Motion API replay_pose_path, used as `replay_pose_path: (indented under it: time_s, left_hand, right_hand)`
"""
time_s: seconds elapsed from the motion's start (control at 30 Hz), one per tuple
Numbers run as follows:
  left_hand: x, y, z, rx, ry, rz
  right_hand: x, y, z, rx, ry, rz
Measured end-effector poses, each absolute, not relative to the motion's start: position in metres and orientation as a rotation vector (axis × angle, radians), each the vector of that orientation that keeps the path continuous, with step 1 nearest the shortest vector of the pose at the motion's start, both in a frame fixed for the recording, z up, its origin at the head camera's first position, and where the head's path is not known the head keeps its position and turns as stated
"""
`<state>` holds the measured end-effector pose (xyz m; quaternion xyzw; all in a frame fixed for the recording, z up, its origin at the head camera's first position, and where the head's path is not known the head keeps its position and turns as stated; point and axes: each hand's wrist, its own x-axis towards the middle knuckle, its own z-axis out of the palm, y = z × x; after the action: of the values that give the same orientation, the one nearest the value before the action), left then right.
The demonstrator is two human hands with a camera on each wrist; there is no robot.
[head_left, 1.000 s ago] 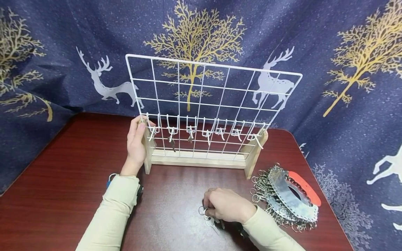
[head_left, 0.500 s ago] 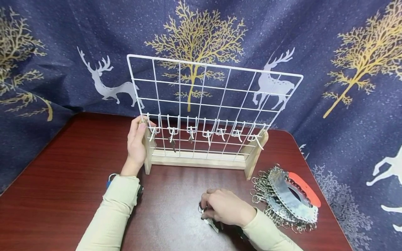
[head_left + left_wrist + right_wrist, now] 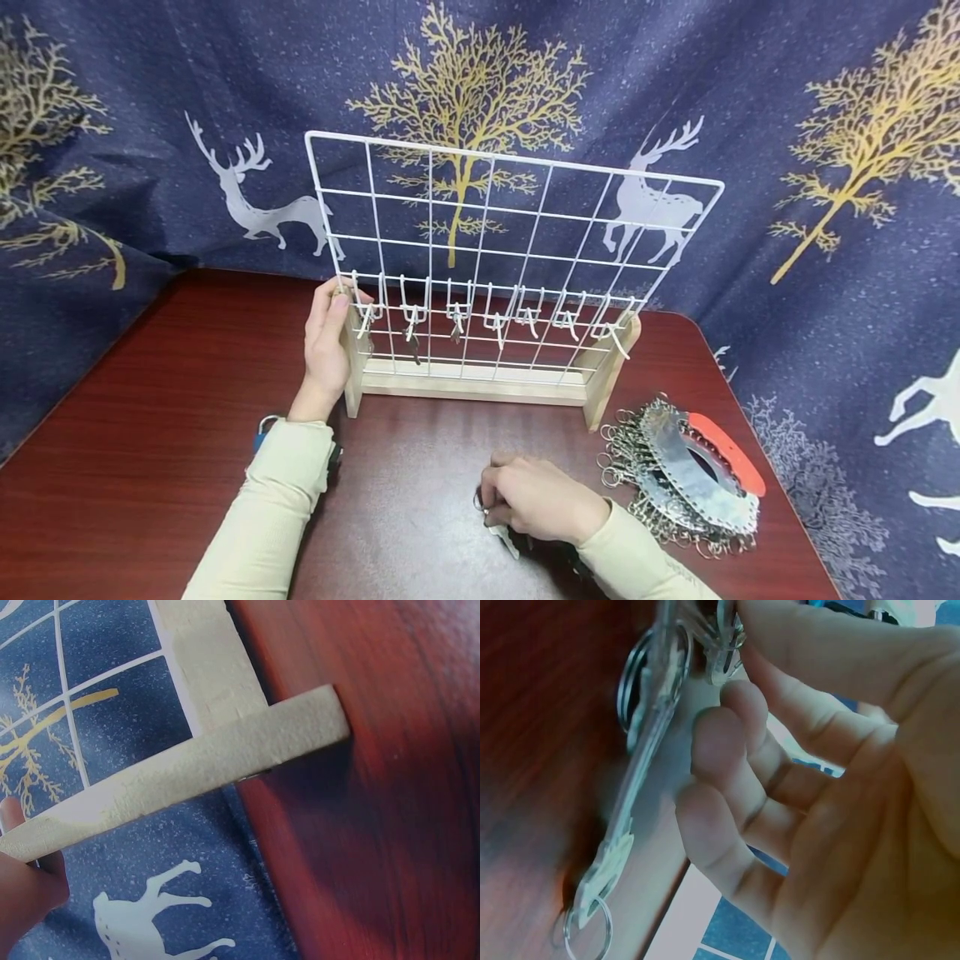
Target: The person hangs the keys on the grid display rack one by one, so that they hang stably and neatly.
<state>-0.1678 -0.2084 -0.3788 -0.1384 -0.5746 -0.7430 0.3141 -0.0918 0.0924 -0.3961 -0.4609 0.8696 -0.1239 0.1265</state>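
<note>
My left hand (image 3: 326, 342) grips the left wooden side piece (image 3: 187, 761) of a white wire grid rack (image 3: 472, 386), fingers on one side and thumb on the other. White hooks (image 3: 609, 330) line the grid's lower part, and keys (image 3: 415, 348) hang from some at the left. Low over the table front, my right hand (image 3: 543, 500) pinches a small key (image 3: 721, 667) between thumb and forefinger. The other fingers are bent, with nothing in them. Loose keys (image 3: 607, 870) with split rings lie on the table beside these fingertips, partly hidden under the hand in the head view.
To the right lies a metal key holder (image 3: 667, 437) with a red handle (image 3: 727, 454) and many small rings along its edges. A blue padlock (image 3: 260, 435) sits by the left forearm. A dark blue cloth (image 3: 247, 67) with deer and trees hangs behind the red-brown table (image 3: 150, 467).
The right fingers have shifted slightly and closed in over the keys, which show less now. The left hand and rack stay in place.
</note>
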Motion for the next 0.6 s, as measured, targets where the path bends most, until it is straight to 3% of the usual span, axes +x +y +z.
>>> replay_pose_path:
  time_s: [0.6]
  left_hand:
    - [-0.1673, -0.2079, -0.3784, -0.348, -1.516, -1.960]
  right_hand:
    - [-0.0927, 0.0930, -0.3968, -1.297, 2.544, -0.344]
